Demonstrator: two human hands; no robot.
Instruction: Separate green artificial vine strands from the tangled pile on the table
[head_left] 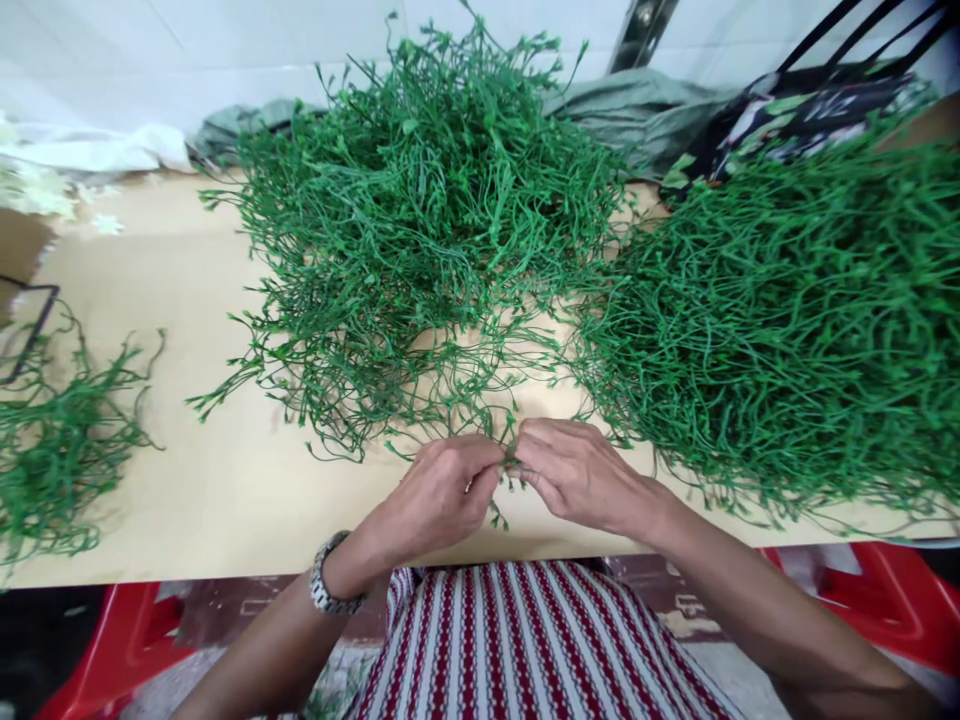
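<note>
My left hand [450,492], with a metal watch on its wrist, pinches a thin green plastic stem [508,462] near the table's front edge. Pressed close on the right, my right hand [574,470] has its fingers closed on the same small green piece. Short budded ends stick out above and below the fingertips. Just beyond my hands spreads a tangled pile of green stems [420,220]. A larger, denser heap of them [780,330] covers the right side of the table. The fingers hide part of the held piece.
A smaller bunch of stems [60,450] lies at the far left beside a black wire frame [37,330]. Pale flowers [45,190] sit at the back left. Grey-green cloth [637,110] lines the wall. Red stools [127,640] stand below the table [202,500].
</note>
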